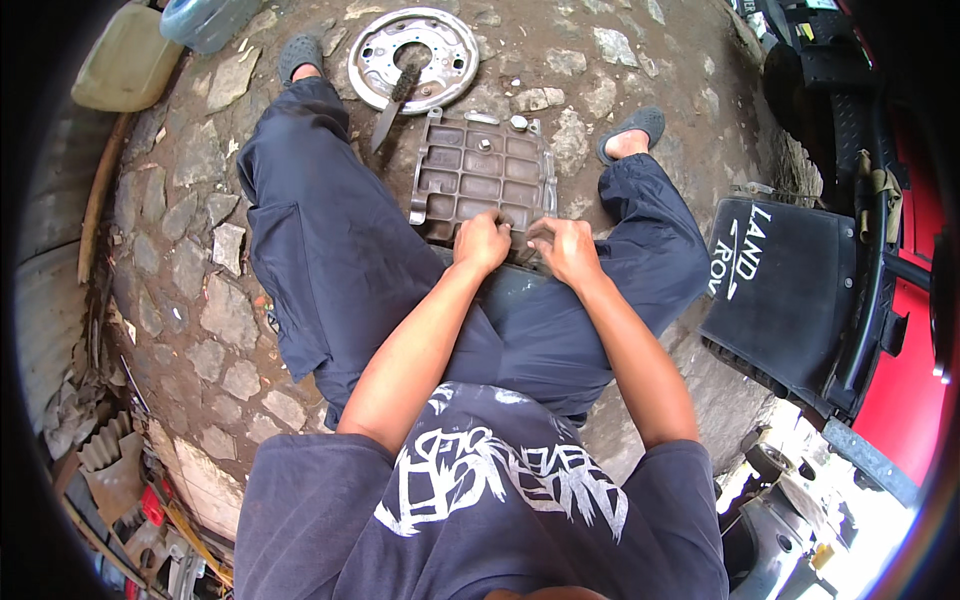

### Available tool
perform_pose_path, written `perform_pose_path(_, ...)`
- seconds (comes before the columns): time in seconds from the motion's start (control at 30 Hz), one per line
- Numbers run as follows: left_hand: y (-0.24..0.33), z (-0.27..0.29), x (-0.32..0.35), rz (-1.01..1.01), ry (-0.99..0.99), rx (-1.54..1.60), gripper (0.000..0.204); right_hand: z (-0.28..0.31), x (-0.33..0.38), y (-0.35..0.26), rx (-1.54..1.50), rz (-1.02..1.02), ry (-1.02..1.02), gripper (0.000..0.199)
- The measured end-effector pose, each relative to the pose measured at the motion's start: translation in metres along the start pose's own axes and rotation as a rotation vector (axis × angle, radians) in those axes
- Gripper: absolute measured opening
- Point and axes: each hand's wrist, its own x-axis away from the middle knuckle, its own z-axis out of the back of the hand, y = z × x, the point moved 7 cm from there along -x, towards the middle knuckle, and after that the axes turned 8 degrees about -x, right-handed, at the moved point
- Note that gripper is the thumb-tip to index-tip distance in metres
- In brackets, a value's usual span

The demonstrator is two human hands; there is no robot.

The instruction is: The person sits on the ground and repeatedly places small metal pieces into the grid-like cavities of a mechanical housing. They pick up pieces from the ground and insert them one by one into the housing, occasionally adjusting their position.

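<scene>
In front of me, between my legs, lies a ribbed cast-metal housing, grey-brown with a grid of square pockets. A small bolt-like piece sits in one of its upper pockets. My left hand is at the housing's near edge, its fingers curled in and pressed against the metal. Beside it, my right hand is closed in a pinch near the corner; whatever is between its fingertips is hidden or too small to name. Beyond the housing, a knife with a dark handle leans on a round silver plate.
Uneven stone paving surrounds me. To the right are a black mud flap with white lettering and a red vehicle panel. A beige jerrycan and a blue container stand far left. Scrap parts lie near left.
</scene>
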Motion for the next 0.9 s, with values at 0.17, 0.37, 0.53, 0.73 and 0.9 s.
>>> perform_pose_path(0.17,-0.006,0.001,0.001,-0.044,-0.009,0.044,0.029,0.000,0.004,0.000,-0.002,-0.017,0.000,0.019)
perform_pose_path(0.37,-0.002,0.003,0.000,-0.010,-0.031,-0.018,0.035,-0.007,-0.004,0.006,-0.003,0.050,-0.011,0.021)
perform_pose_path(0.53,-0.010,-0.002,-0.002,0.019,-0.048,0.047,0.038,-0.004,-0.008,-0.001,0.036,-0.009,-0.031,0.020)
perform_pose_path(0.73,-0.012,-0.002,-0.003,0.008,-0.038,0.052,0.034,-0.004,-0.003,0.009,-0.053,0.016,-0.021,0.018)
perform_pose_path(0.9,-0.005,-0.002,-0.003,0.019,-0.015,0.010,0.034,-0.011,-0.016,0.010,-0.032,0.032,0.003,0.018)
